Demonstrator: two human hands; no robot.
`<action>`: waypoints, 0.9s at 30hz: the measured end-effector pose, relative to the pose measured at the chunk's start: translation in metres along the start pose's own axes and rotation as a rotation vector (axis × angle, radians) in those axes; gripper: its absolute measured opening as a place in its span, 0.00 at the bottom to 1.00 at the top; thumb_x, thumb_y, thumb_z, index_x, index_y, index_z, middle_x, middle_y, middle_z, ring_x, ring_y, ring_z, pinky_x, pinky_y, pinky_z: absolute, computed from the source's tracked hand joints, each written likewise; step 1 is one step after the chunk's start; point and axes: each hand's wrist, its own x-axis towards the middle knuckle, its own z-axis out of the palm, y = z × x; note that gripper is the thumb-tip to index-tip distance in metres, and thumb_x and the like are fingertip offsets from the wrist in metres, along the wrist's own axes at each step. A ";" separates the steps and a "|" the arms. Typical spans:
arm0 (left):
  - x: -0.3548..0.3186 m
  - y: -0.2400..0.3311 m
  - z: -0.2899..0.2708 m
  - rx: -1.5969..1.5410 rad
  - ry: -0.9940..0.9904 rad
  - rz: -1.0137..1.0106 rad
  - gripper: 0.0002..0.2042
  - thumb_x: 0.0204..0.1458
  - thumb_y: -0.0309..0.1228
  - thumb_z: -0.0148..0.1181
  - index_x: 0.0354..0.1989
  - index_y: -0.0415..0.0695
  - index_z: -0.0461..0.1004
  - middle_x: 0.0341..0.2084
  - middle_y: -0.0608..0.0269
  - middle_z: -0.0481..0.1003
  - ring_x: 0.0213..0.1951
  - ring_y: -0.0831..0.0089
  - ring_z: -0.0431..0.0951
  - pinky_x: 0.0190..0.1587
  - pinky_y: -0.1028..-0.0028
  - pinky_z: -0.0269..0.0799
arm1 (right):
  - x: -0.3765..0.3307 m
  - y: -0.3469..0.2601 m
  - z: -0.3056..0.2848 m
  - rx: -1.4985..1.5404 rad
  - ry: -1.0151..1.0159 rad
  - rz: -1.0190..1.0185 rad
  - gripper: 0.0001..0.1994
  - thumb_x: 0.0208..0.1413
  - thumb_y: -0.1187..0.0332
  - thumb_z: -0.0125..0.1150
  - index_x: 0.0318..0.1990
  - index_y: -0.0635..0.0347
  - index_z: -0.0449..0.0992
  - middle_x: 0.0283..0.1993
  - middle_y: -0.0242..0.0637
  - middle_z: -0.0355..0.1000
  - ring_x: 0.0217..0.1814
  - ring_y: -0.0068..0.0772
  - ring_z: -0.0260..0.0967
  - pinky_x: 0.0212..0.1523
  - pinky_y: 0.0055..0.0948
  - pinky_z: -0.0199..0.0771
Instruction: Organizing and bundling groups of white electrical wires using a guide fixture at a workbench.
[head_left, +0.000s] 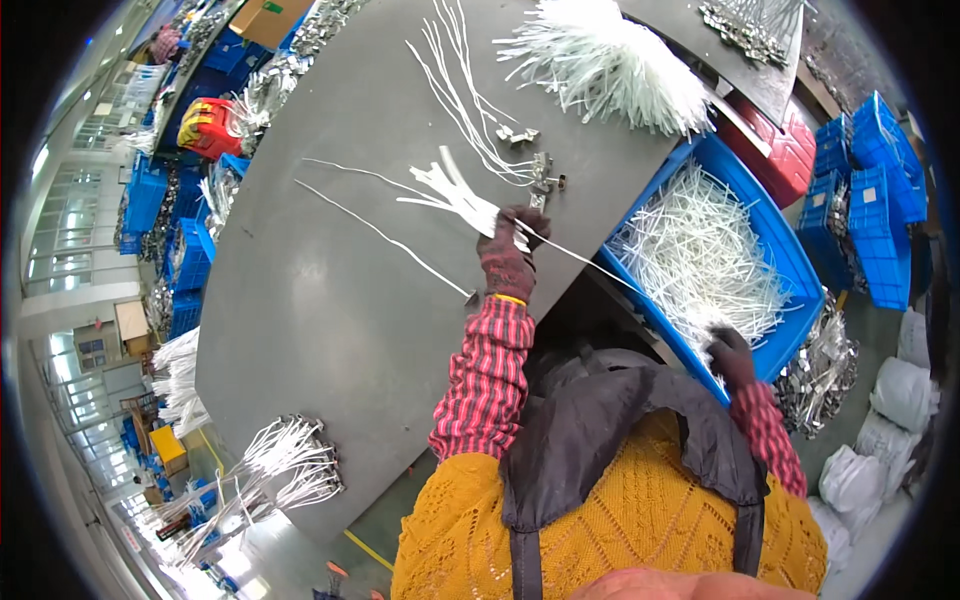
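My left hand (508,262), in a dark glove, is closed around a small bundle of white tube-like strips (455,200) above the grey table. Their free ends fan out toward the far left, and one thin white strand runs from near that hand to the blue crate (690,372). My right hand (731,357), gloved too, reaches into the crate's near end, against a heap of loose white strips (700,260). Its fingers are partly hidden there. Just beyond my left hand lie small metal connectors (541,172) with long white wires (455,95). A single wire (385,238) lies left of my hand.
A thick bundle of white strips (620,70) lies on the grey table (330,330) at its far edge. White wire bundles (285,460) hang over its near left corner. Beyond the crate stand a red container (770,150) and stacked blue bins (880,200). White sacks (870,470) sit at right.
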 end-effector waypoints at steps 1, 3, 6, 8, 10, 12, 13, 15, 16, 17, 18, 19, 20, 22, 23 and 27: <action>-0.011 -0.006 0.001 0.048 -0.046 0.017 0.14 0.61 0.38 0.58 0.40 0.37 0.75 0.31 0.54 0.79 0.33 0.58 0.82 0.38 0.61 0.82 | 0.016 -0.016 0.033 0.005 -0.087 -0.073 0.28 0.50 0.64 0.61 0.61 0.62 0.69 0.33 0.40 0.74 0.28 0.28 0.71 0.26 0.29 0.70; -0.030 -0.011 0.001 0.154 -0.049 -0.020 0.14 0.61 0.37 0.58 0.39 0.36 0.76 0.31 0.53 0.80 0.33 0.61 0.82 0.39 0.62 0.82 | 0.015 -0.091 0.118 0.127 -0.239 -0.112 0.35 0.52 0.65 0.60 0.69 0.55 0.58 0.35 0.40 0.71 0.26 0.30 0.68 0.25 0.30 0.69; -0.028 -0.021 -0.023 0.153 0.007 0.036 0.12 0.61 0.36 0.58 0.36 0.37 0.77 0.30 0.55 0.80 0.31 0.65 0.81 0.36 0.67 0.80 | 0.011 -0.183 0.217 0.101 -0.338 -0.249 0.33 0.54 0.65 0.58 0.68 0.56 0.57 0.33 0.41 0.72 0.26 0.29 0.70 0.23 0.28 0.70; -0.028 -0.014 -0.032 0.188 0.025 0.016 0.12 0.60 0.36 0.58 0.36 0.37 0.78 0.29 0.56 0.80 0.29 0.67 0.80 0.33 0.68 0.78 | 0.019 -0.208 0.261 0.013 -0.325 -0.271 0.31 0.54 0.64 0.59 0.66 0.58 0.59 0.38 0.45 0.74 0.29 0.30 0.73 0.25 0.29 0.72; -0.031 0.005 -0.024 0.268 0.194 -0.087 0.12 0.58 0.37 0.60 0.33 0.38 0.77 0.24 0.61 0.77 0.22 0.72 0.76 0.23 0.70 0.70 | 0.013 -0.245 0.284 -0.035 -0.340 -0.239 0.31 0.53 0.61 0.60 0.64 0.57 0.61 0.44 0.51 0.75 0.32 0.32 0.76 0.29 0.32 0.77; -0.023 0.024 -0.047 0.502 0.169 -0.046 0.12 0.60 0.36 0.58 0.34 0.39 0.77 0.25 0.61 0.78 0.22 0.74 0.76 0.23 0.73 0.71 | 0.015 -0.270 0.299 -0.259 -0.510 -0.130 0.29 0.54 0.60 0.61 0.63 0.57 0.64 0.48 0.51 0.75 0.39 0.38 0.77 0.39 0.38 0.79; -0.017 0.034 -0.057 0.741 0.137 -0.004 0.11 0.61 0.35 0.57 0.34 0.39 0.76 0.27 0.62 0.79 0.22 0.76 0.76 0.23 0.75 0.71 | 0.026 -0.269 0.301 -0.264 -0.506 -0.130 0.29 0.54 0.60 0.61 0.63 0.57 0.64 0.48 0.51 0.75 0.39 0.38 0.77 0.39 0.38 0.79; -0.012 0.053 -0.073 0.657 0.268 -0.153 0.12 0.62 0.36 0.57 0.35 0.39 0.75 0.23 0.63 0.76 0.19 0.77 0.73 0.19 0.76 0.68 | 0.064 -0.256 0.297 -0.533 -0.213 -0.932 0.27 0.56 0.57 0.63 0.61 0.56 0.67 0.51 0.50 0.75 0.46 0.46 0.76 0.49 0.42 0.76; -0.013 0.061 -0.091 0.522 0.281 -0.175 0.11 0.61 0.36 0.57 0.35 0.38 0.74 0.23 0.63 0.76 0.19 0.75 0.74 0.19 0.75 0.69 | 0.096 -0.257 0.292 -0.581 0.013 -1.255 0.24 0.58 0.57 0.61 0.60 0.55 0.69 0.53 0.50 0.74 0.49 0.51 0.74 0.53 0.42 0.74; -0.011 0.066 -0.102 0.386 0.293 -0.200 0.11 0.61 0.35 0.57 0.36 0.38 0.74 0.22 0.62 0.75 0.20 0.73 0.75 0.19 0.73 0.70 | 0.114 -0.275 0.287 -0.585 0.013 -1.260 0.24 0.58 0.57 0.61 0.60 0.55 0.69 0.53 0.50 0.74 0.49 0.51 0.74 0.53 0.42 0.74; -0.010 0.071 -0.109 0.382 0.302 -0.195 0.11 0.61 0.35 0.57 0.36 0.38 0.74 0.22 0.62 0.75 0.20 0.73 0.75 0.19 0.73 0.70 | 0.127 -0.294 0.284 -0.787 0.060 -1.414 0.26 0.56 0.59 0.63 0.61 0.56 0.68 0.49 0.50 0.75 0.47 0.53 0.74 0.51 0.42 0.75; -0.010 0.075 -0.115 0.306 0.236 -0.149 0.11 0.61 0.34 0.56 0.36 0.37 0.73 0.23 0.60 0.75 0.20 0.71 0.75 0.20 0.72 0.71 | 0.132 -0.309 0.284 -0.991 0.111 -1.561 0.28 0.55 0.61 0.65 0.62 0.57 0.66 0.46 0.51 0.75 0.44 0.55 0.75 0.49 0.42 0.75; -0.008 0.077 -0.116 0.232 0.159 -0.107 0.11 0.61 0.34 0.56 0.37 0.36 0.73 0.24 0.58 0.75 0.20 0.69 0.76 0.20 0.71 0.72 | 0.132 -0.320 0.281 -0.992 0.113 -1.561 0.28 0.55 0.61 0.65 0.62 0.57 0.66 0.46 0.51 0.75 0.44 0.55 0.75 0.49 0.42 0.75; -0.013 0.088 -0.095 0.163 0.183 -0.115 0.11 0.61 0.34 0.57 0.37 0.36 0.72 0.23 0.58 0.74 0.20 0.67 0.75 0.20 0.71 0.71 | 0.132 -0.337 0.278 -0.572 -0.224 -0.751 0.26 0.54 0.68 0.62 0.62 0.56 0.67 0.38 0.51 0.76 0.40 0.55 0.75 0.44 0.44 0.77; -0.018 0.091 -0.086 0.087 0.219 -0.117 0.12 0.60 0.35 0.57 0.37 0.37 0.71 0.23 0.59 0.73 0.20 0.65 0.75 0.20 0.70 0.69 | 0.130 -0.339 0.276 -0.572 -0.229 -0.758 0.26 0.54 0.68 0.62 0.62 0.56 0.67 0.38 0.51 0.76 0.40 0.55 0.75 0.44 0.44 0.77; 0.012 0.050 -0.108 -0.113 0.062 -0.162 0.14 0.62 0.36 0.54 0.43 0.35 0.69 0.33 0.49 0.77 0.34 0.55 0.81 0.33 0.63 0.79 | 0.124 -0.316 0.262 -0.957 -0.035 -1.530 0.25 0.52 0.73 0.55 0.60 0.45 0.71 0.30 0.41 0.75 0.34 0.47 0.75 0.32 0.43 0.77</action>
